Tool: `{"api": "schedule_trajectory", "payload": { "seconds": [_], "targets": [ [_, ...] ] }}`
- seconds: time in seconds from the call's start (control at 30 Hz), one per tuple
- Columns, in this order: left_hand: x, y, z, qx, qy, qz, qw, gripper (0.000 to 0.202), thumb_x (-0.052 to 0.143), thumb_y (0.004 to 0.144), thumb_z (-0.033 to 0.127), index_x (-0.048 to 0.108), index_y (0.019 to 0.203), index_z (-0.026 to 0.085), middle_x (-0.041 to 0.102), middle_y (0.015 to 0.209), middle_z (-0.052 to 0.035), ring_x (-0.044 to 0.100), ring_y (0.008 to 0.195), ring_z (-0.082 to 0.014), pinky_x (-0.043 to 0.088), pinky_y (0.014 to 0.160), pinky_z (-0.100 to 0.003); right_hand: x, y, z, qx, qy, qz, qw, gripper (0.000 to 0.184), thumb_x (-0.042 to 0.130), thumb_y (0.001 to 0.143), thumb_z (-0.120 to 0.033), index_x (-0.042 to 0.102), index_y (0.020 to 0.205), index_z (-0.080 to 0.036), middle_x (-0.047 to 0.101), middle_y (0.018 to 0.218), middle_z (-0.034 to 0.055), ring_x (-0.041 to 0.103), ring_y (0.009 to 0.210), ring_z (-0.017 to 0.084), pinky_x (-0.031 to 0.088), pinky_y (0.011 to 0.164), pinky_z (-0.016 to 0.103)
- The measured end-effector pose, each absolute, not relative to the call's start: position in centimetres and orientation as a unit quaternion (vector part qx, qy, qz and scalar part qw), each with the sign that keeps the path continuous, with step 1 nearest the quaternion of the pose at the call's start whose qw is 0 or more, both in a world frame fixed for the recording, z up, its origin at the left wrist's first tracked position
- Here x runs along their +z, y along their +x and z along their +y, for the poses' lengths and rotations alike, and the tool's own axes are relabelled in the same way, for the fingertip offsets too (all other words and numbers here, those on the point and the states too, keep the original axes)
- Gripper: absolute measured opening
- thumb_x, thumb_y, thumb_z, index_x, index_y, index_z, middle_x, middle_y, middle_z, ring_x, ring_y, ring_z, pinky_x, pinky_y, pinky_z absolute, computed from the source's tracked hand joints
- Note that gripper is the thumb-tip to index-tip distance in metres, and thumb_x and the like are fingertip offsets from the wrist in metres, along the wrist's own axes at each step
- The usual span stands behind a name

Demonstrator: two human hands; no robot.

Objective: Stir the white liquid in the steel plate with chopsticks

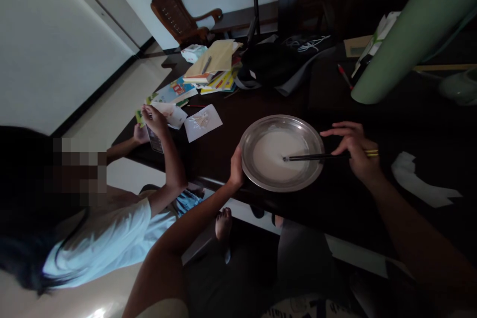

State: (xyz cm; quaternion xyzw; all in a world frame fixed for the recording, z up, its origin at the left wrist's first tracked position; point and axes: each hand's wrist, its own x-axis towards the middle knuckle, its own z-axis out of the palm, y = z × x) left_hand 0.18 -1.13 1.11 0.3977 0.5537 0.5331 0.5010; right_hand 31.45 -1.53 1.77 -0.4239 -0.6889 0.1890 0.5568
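Note:
A round metal dish sits on the dark table near its front edge, holding a milky white liquid. My left hand grips the dish by its left rim. In my right hand is a pair of dark chopsticks with gold-coloured ends, held almost level across the right rim. Their tips dip into the liquid close to the middle of the dish. Right of my right hand lies a crumpled strip of white tissue.
Left, a seated person holds a phone. Cotton swabs lie on white paper. Behind are a stack of books, a black bag and a tall green flask. A wooden chair stands farther back.

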Motion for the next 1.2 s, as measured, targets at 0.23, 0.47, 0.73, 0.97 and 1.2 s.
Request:
{"api": "schedule_trajectory", "payload": {
  "seconds": [0.23,0.47,0.73,0.97,1.2],
  "targets": [
    [0.6,0.2,-1.1,0.541,0.392,0.548,0.504,0.033,0.054,0.102,0.049,0.079,0.113,0.031,0.077,0.131,0.0037,0.056,0.145,-0.0284,0.045,0.124,-0.039,1.5,31.2,-1.2,0.149,-0.457,-0.725,0.493,0.034,0.057,0.100,-0.045,0.076,0.076,-0.032,0.079,0.120,0.0022,0.060,0.125,0.032,0.045,0.110,0.062],
    [0.6,0.1,-1.1,0.551,0.388,0.547,0.497,0.032,0.060,0.099,0.050,0.081,0.108,0.028,0.078,0.129,0.0011,0.056,0.146,-0.0296,0.044,0.125,-0.038,1.5,31.0,-1.5,0.206,-0.407,-0.711,0.535,0.043,0.050,0.105,-0.038,0.072,0.068,-0.031,0.081,0.107,0.0018,0.062,0.123,0.029,0.049,0.106,0.057],
    [-0.2,-0.5,-1.0,0.543,0.428,0.534,0.486,0.036,0.059,0.098,0.056,0.080,0.116,0.032,0.075,0.135,0.0038,0.054,0.147,-0.0310,0.040,0.128,-0.042,1.4,31.4,-1.0,0.130,-0.437,-0.668,0.588,0.043,0.051,0.105,-0.038,0.070,0.066,-0.032,0.072,0.072,0.0026,0.064,0.086,0.027,0.050,0.089,0.052],
    [-0.7,-0.7,-0.8,0.545,0.438,0.534,0.476,0.036,0.059,0.099,0.056,0.081,0.114,0.032,0.076,0.134,0.0025,0.058,0.143,-0.0317,0.042,0.127,-0.041,1.0,30.2,-1.4,0.192,-0.402,-0.738,0.508,0.027,0.060,0.101,-0.040,0.075,0.080,-0.031,0.078,0.082,0.0026,0.066,0.091,0.027,0.054,0.085,0.049],
    [-0.6,-0.5,-0.8,0.535,0.433,0.537,0.488,0.040,0.057,0.099,0.057,0.079,0.119,0.030,0.075,0.136,0.0036,0.054,0.146,-0.0317,0.039,0.129,-0.042,1.5,31.5,-1.2,0.198,-0.398,-0.683,0.580,0.047,0.049,0.105,-0.040,0.068,0.063,-0.032,0.071,0.065,0.0025,0.066,0.084,0.028,0.052,0.083,0.048]
  ]
}}
